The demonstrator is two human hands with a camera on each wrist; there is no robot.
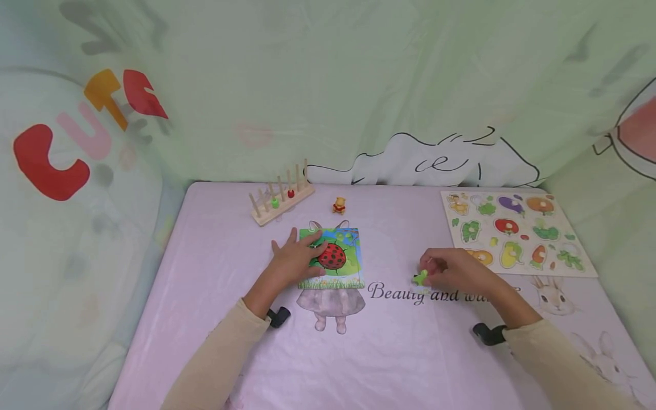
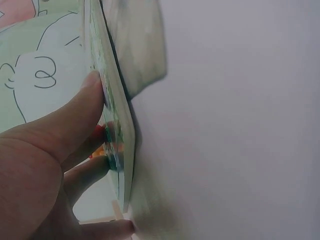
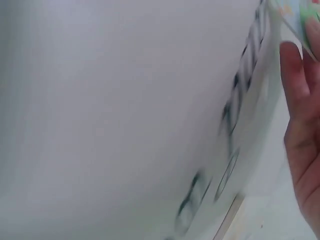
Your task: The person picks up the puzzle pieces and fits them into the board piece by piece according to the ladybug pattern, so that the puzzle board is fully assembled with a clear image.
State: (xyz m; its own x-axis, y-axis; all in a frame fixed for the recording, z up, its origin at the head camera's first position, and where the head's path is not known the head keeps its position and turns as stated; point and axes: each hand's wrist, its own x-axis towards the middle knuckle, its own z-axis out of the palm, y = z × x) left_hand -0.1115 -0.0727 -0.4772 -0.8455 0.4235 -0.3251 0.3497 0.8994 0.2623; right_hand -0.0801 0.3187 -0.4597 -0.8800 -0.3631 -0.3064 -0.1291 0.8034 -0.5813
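A square ladybug puzzle [image 1: 353,267] lies on the table, with a red spotted beetle on green and a strip of grass along its near edge. My left hand [image 1: 292,261] rests on its left side, fingers spread over the picture. Seen edge-on in the left wrist view, the puzzle board [image 2: 127,150] has the thumb and fingertips against its face. To the right of the puzzle, my right hand [image 1: 453,267] pinches a small green puzzle piece [image 1: 421,278] above the printed lettering. Part of that piece [image 3: 295,15] shows at the top corner of the right wrist view.
A wooden peg rack [image 1: 284,206] with a green and a red bead stands at the back left. Beside it is a small yellow bear figure [image 1: 339,205] in red. A vegetable puzzle board [image 1: 517,233] lies at the back right, partly behind my right hand.
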